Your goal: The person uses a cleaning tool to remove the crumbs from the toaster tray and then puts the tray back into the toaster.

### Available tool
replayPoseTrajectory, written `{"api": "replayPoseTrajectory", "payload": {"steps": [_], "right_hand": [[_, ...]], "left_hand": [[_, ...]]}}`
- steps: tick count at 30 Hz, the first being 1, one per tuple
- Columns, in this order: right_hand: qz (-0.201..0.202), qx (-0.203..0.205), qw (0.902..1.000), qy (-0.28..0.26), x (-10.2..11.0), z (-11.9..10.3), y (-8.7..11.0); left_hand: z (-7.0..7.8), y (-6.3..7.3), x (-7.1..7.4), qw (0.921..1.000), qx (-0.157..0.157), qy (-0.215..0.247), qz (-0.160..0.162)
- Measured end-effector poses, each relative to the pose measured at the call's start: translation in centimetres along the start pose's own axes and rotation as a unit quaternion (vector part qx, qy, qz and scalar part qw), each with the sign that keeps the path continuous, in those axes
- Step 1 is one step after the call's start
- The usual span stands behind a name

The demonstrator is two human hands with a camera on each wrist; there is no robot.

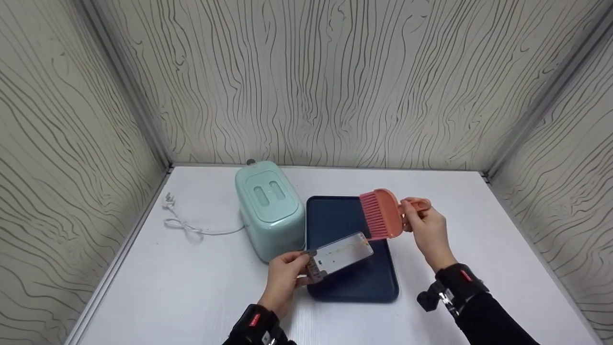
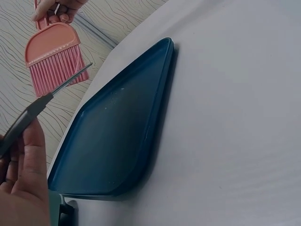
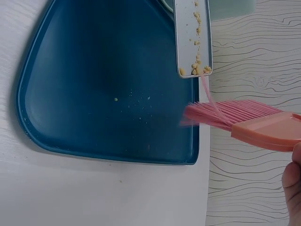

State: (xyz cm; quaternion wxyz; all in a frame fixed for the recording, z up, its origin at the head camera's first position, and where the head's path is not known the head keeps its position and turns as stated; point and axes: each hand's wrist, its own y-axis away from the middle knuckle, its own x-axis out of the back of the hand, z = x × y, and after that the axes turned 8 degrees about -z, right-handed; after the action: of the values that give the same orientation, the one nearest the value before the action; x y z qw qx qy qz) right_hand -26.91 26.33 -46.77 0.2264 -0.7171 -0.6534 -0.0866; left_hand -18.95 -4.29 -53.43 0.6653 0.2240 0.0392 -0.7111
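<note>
My left hand (image 1: 281, 278) pinches the dark end of a toaster crumb tray (image 1: 337, 255) between thumb and fingers, tilted above a dark blue tray (image 1: 330, 218). Yellowish crumbs (image 3: 196, 69) lie in a line along the crumb tray and gather at its far end. The right hand (image 1: 430, 232) grips the handle of an orange brush (image 1: 390, 213) with pink bristles. Those bristles are close by the crumb tray's far end, and a few stray ones reach its edge in the right wrist view. Some small specks (image 3: 141, 101) are scattered on the blue tray.
Left of the blue tray stands a mint-green toaster (image 1: 270, 215) with a lid on top. Its white cord (image 1: 210, 233) and plug (image 1: 168, 201) lie on the white table (image 1: 191, 287). Patterned panels (image 1: 306, 86) enclose the table at the back and sides.
</note>
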Motion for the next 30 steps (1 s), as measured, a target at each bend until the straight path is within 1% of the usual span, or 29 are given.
{"api": "replayPoseTrajectory", "payload": {"steps": [7,11,14,17,22,26,30], "right_hand": [[0.014,0.002,0.9999,-0.007,0.1,-0.3,0.2],[0.023,0.008,0.9995,-0.02,0.0,-1.1,0.3],[0.021,0.011,0.9989,-0.041,-0.3,-1.9,0.5],[0.009,0.019,0.997,-0.074,-0.9,-2.8,0.7],[-0.023,0.021,0.9897,-0.14,-2.3,-4.5,1.5],[-0.045,0.015,0.985,-0.166,-3.6,-5.8,2.1],[-0.071,0.01,0.9786,-0.193,-4.6,-6.3,2.6]], "left_hand": [[-0.1,-0.1,-0.1,1.0,0.003,0.005,0.008],[-0.1,-0.2,-0.1,0.9999,0.003,0.004,0.01],[-0.2,-0.2,-0.2,0.9999,0.003,0.003,0.01],[-0.2,-0.2,-0.3,0.9999,0.005,0.0,0.01],[-0.2,-0.2,-0.4,0.9999,0.007,-0.005,0.011],[-0.3,-0.3,-0.4,0.9999,0.006,-0.005,0.013],[-0.3,-0.3,-0.4,0.9996,0.016,-0.017,0.016]]}}
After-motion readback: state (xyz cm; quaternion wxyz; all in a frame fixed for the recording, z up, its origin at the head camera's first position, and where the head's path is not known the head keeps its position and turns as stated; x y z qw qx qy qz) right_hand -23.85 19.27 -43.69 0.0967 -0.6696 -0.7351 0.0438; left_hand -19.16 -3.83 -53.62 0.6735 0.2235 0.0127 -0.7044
